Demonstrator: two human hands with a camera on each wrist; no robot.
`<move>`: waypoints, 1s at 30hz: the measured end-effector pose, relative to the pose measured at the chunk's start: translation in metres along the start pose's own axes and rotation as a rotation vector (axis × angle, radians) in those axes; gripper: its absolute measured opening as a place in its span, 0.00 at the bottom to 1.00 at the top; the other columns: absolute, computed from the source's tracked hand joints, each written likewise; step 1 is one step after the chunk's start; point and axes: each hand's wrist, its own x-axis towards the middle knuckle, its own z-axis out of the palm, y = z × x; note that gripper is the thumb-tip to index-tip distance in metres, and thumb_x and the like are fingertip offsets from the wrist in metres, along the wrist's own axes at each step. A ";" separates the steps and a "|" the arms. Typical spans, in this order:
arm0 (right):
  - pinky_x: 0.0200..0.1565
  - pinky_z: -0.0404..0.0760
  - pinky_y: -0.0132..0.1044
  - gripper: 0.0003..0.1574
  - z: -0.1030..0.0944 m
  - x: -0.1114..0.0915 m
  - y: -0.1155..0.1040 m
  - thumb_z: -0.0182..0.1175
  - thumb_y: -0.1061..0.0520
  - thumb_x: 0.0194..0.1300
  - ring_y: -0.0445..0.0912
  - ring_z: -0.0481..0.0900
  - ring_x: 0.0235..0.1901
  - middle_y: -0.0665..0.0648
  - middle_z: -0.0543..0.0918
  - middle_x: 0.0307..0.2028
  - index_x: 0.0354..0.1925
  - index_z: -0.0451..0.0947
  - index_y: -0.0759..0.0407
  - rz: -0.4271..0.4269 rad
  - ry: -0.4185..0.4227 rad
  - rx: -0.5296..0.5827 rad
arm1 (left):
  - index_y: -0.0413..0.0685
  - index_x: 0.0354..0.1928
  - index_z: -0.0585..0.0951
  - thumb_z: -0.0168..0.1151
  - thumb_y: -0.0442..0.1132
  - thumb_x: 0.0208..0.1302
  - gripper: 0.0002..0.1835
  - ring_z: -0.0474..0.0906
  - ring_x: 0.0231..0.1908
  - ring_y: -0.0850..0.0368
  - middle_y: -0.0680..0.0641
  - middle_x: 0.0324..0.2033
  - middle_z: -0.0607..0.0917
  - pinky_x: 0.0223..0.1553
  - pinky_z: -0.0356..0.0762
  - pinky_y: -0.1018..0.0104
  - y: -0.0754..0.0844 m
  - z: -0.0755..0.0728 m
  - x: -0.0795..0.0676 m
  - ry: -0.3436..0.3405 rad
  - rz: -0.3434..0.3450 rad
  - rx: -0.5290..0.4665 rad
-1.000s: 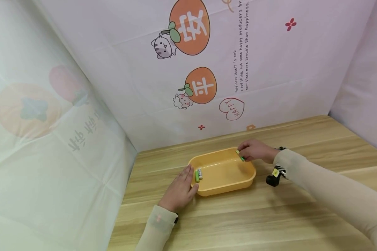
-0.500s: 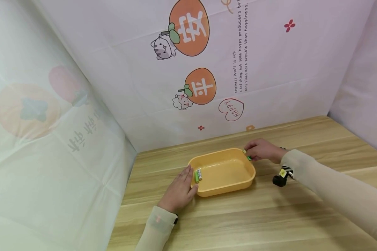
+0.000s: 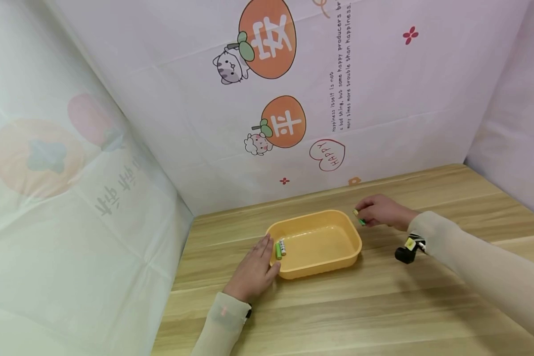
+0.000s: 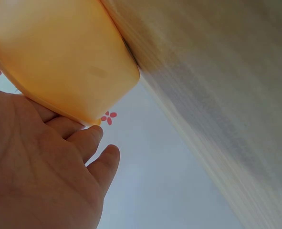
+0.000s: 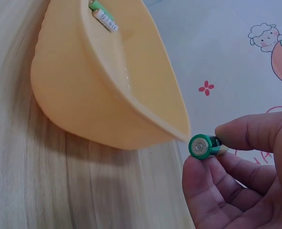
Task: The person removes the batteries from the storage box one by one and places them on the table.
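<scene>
Just off the far-right corner of the yellow-orange, round-cornered plastic tray, right hand has a small green, black and gold cylindrical battery pinched mid-barrel, both ends exposed. Risk: smooth barrel, small contact area; if the pinch loosens, it could drop and roll across the wood-grain desk. Left hand is unclenched, fingers nearly straight against the tray's left edge, thumb by the near-left corner. Uneven push there might slide the tray; a jolt could roll the green battery and white battery loose inside its left end.
</scene>
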 end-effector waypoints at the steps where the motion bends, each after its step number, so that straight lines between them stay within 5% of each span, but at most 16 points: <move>1: 0.43 0.83 0.44 0.27 -0.001 0.000 0.001 0.58 0.60 0.67 0.49 0.81 0.39 0.63 0.80 0.43 0.58 0.68 0.79 0.001 0.002 -0.006 | 0.38 0.76 0.49 0.39 0.54 0.77 0.36 0.42 0.74 0.51 0.43 0.75 0.47 0.70 0.49 0.52 0.000 0.000 0.000 0.003 0.001 0.000; 30: 0.43 0.83 0.47 0.33 -0.037 -0.010 0.035 0.58 0.59 0.68 0.47 0.81 0.38 0.68 0.79 0.46 0.61 0.63 0.81 0.057 0.052 -0.026 | 0.39 0.76 0.48 0.39 0.54 0.76 0.36 0.41 0.74 0.53 0.44 0.76 0.47 0.70 0.49 0.53 -0.004 0.003 0.003 0.001 0.006 0.016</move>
